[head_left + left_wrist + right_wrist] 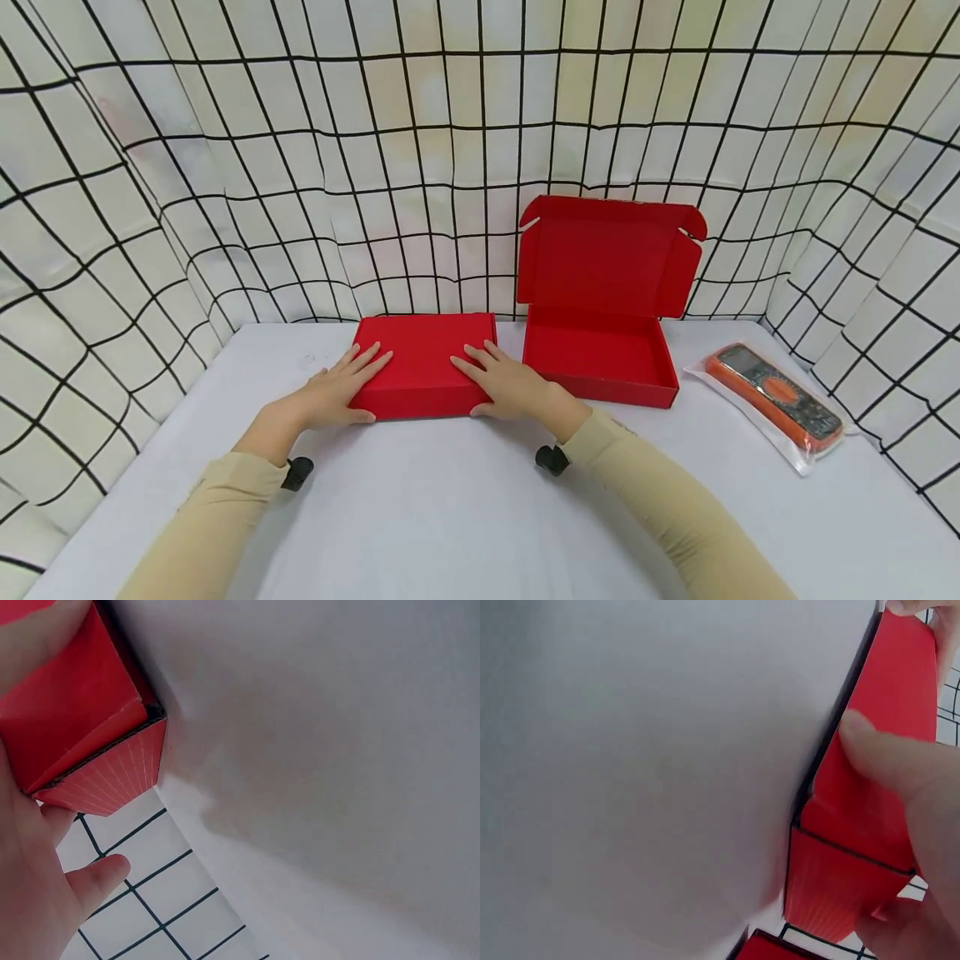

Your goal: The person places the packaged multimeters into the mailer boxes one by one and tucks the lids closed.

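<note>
A closed red cardboard box lies flat toward the back of the table. My left hand rests on its left end, fingers spread over the lid and thumb at the front face. On the right end sits my right hand, its fingers also stretched across the lid. In the left wrist view, the box's corner shows beside the left hand. The right wrist view shows the right thumb against the front face of the box.
Right of the closed box stands a second red box with its lid raised. Farther right, an orange multimeter lies in a clear plastic bag. White cloth with a black grid walls the back and sides of the white table.
</note>
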Action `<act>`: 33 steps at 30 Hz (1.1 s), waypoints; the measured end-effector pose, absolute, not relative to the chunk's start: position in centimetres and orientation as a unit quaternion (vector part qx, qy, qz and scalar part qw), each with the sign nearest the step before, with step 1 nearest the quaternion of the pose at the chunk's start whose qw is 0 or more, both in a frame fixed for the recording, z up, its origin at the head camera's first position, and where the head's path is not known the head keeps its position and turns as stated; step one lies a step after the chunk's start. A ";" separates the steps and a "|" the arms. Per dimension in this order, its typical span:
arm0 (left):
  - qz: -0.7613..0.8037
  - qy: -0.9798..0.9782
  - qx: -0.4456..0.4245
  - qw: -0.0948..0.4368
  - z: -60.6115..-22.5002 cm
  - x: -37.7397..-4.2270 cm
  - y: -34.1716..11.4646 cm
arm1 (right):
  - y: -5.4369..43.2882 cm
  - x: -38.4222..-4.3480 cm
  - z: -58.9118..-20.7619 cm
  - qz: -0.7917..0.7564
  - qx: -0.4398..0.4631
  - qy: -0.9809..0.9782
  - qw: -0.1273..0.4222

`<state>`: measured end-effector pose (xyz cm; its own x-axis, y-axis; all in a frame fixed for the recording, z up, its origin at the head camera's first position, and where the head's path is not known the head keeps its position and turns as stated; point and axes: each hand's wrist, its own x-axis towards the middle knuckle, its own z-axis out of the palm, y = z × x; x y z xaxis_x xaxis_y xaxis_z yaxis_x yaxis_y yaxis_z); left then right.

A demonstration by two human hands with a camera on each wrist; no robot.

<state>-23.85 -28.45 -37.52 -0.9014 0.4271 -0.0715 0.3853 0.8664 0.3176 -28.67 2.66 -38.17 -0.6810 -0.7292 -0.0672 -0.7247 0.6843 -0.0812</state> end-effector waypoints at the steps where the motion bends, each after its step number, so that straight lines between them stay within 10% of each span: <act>1: 0.148 0.964 0.209 0.069 -37.7 -23.8 -28.3 | 2.7 -28.6 -38.3 -0.024 -0.396 0.917 0.042; 33: 0.116 0.966 0.230 0.013 -38.2 -24.1 -27.7 | 3.4 -29.1 -38.5 -0.028 -0.402 0.915 0.004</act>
